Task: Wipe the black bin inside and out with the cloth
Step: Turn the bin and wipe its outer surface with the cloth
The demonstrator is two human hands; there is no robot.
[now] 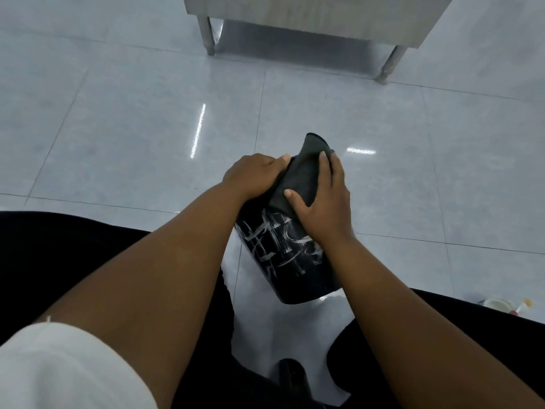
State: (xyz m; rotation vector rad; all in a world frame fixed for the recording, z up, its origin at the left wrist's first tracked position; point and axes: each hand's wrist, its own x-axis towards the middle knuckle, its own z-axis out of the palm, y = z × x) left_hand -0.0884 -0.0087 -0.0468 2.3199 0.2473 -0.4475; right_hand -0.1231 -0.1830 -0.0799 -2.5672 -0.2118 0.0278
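Both arms reach forward and down to the bin (pixel 284 261), the forearms bare. The left arm comes in from the bin's left and wears a white sleeve (pixel 73 364) on its upper part. The left hand (pixel 253 175) sits knuckles up on the bin's upper left end, fingers curled down over it and out of sight, thumb tip against the cloth (pixel 298 178). The right hand (pixel 321 199) lies on the bin's upper right side, palm down. Its fingers are spread and nearly straight, pressing the cloth onto the bin, with the thumb stretched out across the fabric.
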